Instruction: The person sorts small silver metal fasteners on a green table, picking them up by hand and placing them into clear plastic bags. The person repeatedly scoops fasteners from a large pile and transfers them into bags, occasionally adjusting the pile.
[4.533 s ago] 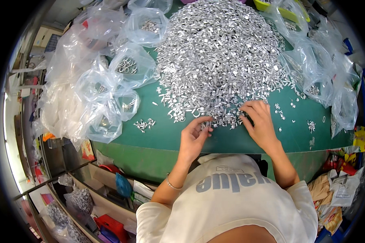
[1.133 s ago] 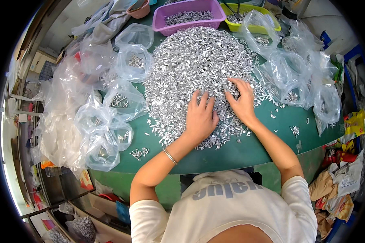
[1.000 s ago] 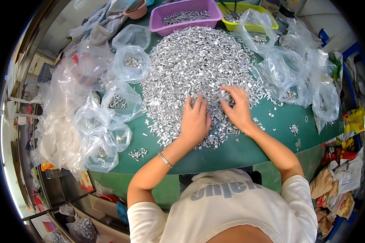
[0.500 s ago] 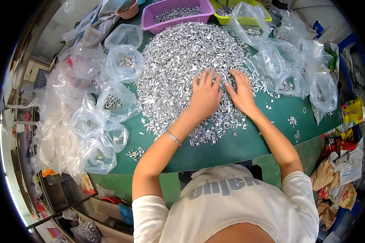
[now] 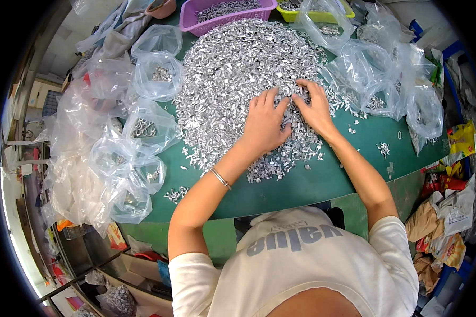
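Observation:
A big heap of small shiny metal parts (image 5: 238,68) covers the middle of a green table (image 5: 301,185). My left hand (image 5: 264,124) lies palm down on the near side of the heap, fingers spread. My right hand (image 5: 314,108) rests beside it, fingers bent into the parts, fingertips close to those of the left. Neither hand visibly grips a single piece. A thin bracelet (image 5: 220,178) sits on my left wrist.
Clear plastic bags (image 5: 143,127) holding some metal parts crowd the table's left side, and more bags (image 5: 391,79) stand at the right. A purple tray (image 5: 222,13) and a yellow tray (image 5: 312,8) of parts sit at the far edge. Loose parts (image 5: 177,194) lie near the front.
Both hands have slid over the heap, first reaching farther up, then drawing together on its near side. Since 4.5 s ago the view has shifted so the trays show.

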`<state>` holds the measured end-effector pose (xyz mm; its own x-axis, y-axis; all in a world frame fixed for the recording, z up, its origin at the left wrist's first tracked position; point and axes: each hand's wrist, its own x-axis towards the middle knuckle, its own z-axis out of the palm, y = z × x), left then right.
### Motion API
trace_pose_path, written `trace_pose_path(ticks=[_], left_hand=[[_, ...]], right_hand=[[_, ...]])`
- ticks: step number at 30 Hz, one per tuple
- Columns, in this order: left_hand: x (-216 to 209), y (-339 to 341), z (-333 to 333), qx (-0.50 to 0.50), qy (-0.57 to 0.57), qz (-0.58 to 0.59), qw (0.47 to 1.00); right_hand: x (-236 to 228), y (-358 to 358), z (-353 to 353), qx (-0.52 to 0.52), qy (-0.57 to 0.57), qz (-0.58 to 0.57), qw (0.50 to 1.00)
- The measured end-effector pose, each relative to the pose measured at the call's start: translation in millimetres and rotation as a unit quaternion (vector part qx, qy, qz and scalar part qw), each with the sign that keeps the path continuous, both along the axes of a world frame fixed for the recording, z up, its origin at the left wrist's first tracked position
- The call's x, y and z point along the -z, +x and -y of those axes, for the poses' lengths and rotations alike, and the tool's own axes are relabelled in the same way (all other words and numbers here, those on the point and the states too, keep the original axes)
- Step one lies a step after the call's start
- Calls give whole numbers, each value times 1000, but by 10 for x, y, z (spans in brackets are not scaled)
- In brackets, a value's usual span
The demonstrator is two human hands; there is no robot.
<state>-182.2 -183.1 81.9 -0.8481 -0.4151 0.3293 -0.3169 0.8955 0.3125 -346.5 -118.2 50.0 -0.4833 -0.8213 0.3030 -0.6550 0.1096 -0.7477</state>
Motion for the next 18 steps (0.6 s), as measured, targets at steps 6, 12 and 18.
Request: trace_pose_path(ticks=[6,12,18], left_hand=[[20,51,-54,-1,0,-18,1000],[69,69,-140,7,7,-50,999],[10,186,-139,18,10,-36,999]], right_hand=[[-92,23,-12,1,11,122,993],[-12,37,-35,-27,9,132,991],[-173,201,-159,-45,10,136,990]])
